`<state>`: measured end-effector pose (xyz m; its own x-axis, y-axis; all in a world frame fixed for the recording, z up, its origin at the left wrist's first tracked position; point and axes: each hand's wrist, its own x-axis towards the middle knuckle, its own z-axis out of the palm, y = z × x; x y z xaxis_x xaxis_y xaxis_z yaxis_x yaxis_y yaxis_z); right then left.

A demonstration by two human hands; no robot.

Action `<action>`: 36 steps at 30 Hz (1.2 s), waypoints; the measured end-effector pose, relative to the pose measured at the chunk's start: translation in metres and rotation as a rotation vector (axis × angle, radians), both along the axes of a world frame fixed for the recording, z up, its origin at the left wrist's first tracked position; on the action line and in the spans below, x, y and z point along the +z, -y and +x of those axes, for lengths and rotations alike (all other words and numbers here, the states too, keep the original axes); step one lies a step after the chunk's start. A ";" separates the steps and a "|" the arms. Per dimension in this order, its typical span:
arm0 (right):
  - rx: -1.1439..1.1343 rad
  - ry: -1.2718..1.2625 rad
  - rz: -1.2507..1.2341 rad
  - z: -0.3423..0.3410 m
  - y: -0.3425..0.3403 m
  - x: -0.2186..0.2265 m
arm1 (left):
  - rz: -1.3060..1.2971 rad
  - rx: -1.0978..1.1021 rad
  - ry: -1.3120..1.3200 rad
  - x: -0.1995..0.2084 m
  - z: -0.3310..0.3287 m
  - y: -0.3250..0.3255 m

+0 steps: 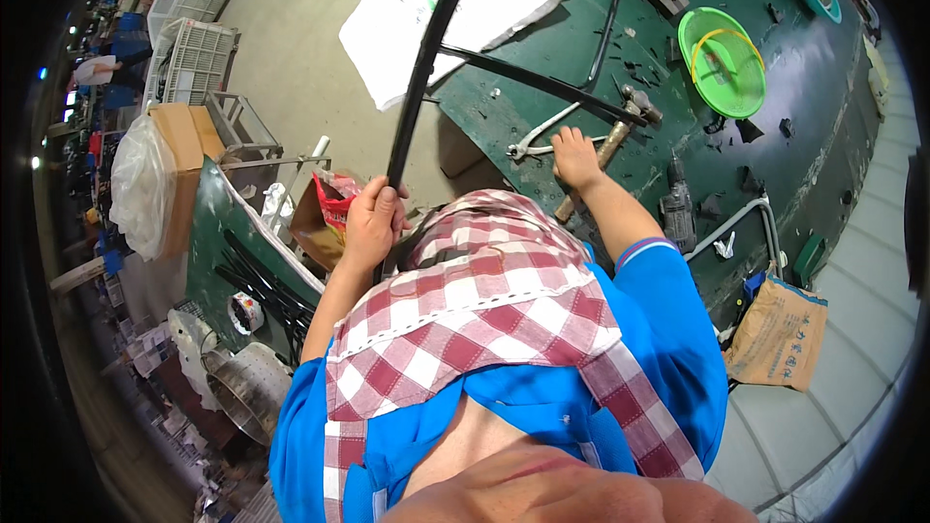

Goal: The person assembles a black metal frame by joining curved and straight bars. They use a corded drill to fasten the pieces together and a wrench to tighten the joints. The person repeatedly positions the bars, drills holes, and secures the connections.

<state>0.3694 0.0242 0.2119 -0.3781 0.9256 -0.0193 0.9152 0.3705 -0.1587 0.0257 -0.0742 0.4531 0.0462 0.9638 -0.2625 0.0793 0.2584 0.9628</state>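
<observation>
My left hand (pixel 373 223) is closed round the lower part of a long black metal tube frame (pixel 422 77). The frame's side bar (pixel 533 80) slants out to the right over the green table. On the tabletop my right hand (pixel 578 160) has its fingers curled on one handle of a pair of metal pincers (pixel 528 147). The other handle points away, toward the side bar. A hammer (pixel 612 143) with a wooden handle lies just right of that hand, its handle partly under my forearm. Its head is close to the end of the side bar.
A bright green basket (pixel 722 63), a power drill (pixel 677 208) and scattered black scraps (pixel 748 130) are on the green table (pixel 804 174). White sheeting (pixel 397 29) covers its far left corner. A cardboard box (pixel 174 160) and black tubes (pixel 266 286) are at left; a brown paper sack (pixel 778 334) is at right.
</observation>
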 end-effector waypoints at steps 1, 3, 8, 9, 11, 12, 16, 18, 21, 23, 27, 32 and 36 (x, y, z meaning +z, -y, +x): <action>-0.036 0.030 0.000 -0.006 0.012 0.001 | -0.006 -0.030 0.004 0.003 -0.007 0.002; -0.112 0.104 0.020 -0.007 0.014 -0.008 | 0.000 -0.087 0.026 0.009 -0.018 0.001; -0.001 0.250 -0.057 -0.011 0.027 -0.004 | -0.051 -0.162 0.124 0.015 -0.053 0.008; 0.017 0.160 0.026 -0.017 0.034 0.011 | -0.054 -0.175 0.149 0.016 -0.059 0.010; 0.012 0.017 -0.013 -0.032 0.034 0.036 | -0.060 -0.209 0.204 0.018 -0.069 0.014; 0.009 -0.051 -0.035 -0.041 0.034 0.050 | -0.036 -0.192 0.163 0.017 -0.074 0.017; -0.513 -0.623 -0.185 -0.080 0.042 0.134 | 0.044 -0.113 0.004 0.012 -0.097 0.032; -0.456 -0.900 -0.228 -0.079 0.053 0.158 | 0.089 -0.105 -0.069 0.009 -0.109 0.035; -0.314 -1.549 -0.167 -0.117 0.072 0.206 | 0.094 -0.103 -0.059 0.018 -0.114 0.037; -0.188 -1.724 -0.183 -0.136 0.074 0.243 | 0.073 -0.102 -0.028 0.021 -0.116 0.040; -0.054 -1.521 0.113 -0.153 0.068 0.271 | 0.052 -0.113 0.027 0.022 -0.119 0.047; 0.080 -0.944 0.489 -0.147 0.084 0.280 | 0.100 -0.100 -0.017 0.016 -0.122 0.054; 0.060 -1.172 0.375 -0.156 0.088 0.296 | 0.120 -0.097 -0.031 0.013 -0.122 0.060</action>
<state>0.2129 -0.0636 0.5080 -0.0302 0.7813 0.6234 0.2710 0.6068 -0.7473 -0.0967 -0.1344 0.4661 0.1339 0.9797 -0.1489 0.1289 0.1317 0.9829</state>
